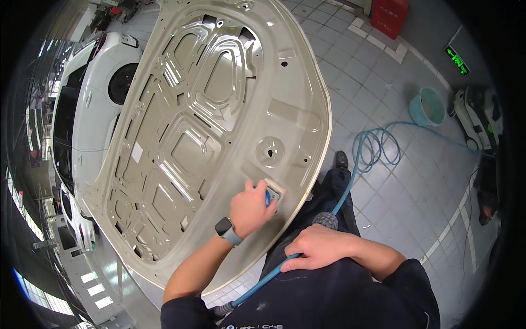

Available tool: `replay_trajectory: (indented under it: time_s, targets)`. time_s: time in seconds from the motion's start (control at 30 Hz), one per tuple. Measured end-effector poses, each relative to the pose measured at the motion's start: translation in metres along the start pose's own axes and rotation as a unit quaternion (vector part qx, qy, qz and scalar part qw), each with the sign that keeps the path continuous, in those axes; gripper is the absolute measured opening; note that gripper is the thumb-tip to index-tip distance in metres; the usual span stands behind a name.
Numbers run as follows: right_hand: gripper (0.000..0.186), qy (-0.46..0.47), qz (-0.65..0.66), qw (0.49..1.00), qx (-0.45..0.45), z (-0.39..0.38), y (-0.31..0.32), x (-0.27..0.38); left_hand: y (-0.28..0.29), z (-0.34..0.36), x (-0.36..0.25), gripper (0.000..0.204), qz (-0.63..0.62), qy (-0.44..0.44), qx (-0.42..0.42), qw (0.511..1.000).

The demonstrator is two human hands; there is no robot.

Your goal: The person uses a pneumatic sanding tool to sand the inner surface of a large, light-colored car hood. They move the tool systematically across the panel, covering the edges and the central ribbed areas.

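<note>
- Here's the surface, a big beige body panel [249,148], spread out in front of the person, its ribs and cut-outs facing up, its smooth border nearest the hands.
- Under it and off to the right, pale grey floor tiles [356,88], with a coiled stretch of blue hose [263,283] looping across them.
- White cars [101,98] line the left side; over on the right, a grey wall with a lit green sign [456,60].
- Now the count: one panel, one hose, one light-blue bucket [428,107], one red box [390,17], at least two white cars.
- Two grey textured wraps [325,220] on that hose, one beyond the right hand, one down by the left sleeve.
- And the grip! The left hand [249,210], smartwatch [224,226] on its wrist, has fingers curled around a small block with a blue part [275,190], and there's the block, on the panel's smooth border below the round recess.
- Right hand [318,248] closed over the hose in front of the body, thumb below, fingers above, well clear of the panel's block.
</note>
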State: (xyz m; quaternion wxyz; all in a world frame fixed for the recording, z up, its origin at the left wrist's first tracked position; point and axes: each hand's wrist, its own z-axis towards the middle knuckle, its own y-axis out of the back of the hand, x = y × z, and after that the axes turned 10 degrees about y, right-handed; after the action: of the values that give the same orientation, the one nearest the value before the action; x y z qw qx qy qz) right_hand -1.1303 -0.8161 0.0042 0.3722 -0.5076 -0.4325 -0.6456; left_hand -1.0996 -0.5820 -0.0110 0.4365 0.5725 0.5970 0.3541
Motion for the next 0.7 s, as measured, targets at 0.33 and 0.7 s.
replay_trajectory:
  time_s: [0.33,0.7]
  targets:
    - [0.061,-0.021,-0.002,1.0,-0.01,-0.003,0.0,0.0,0.013,0.059,0.051,0.042,0.087,0.088,-0.079,0.989]
    - [0.057,0.02,-0.006,1.0,-0.013,0.004,0.021,0.003,0.003,0.026,-0.002,0.038,0.09,0.016,0.024,0.996]
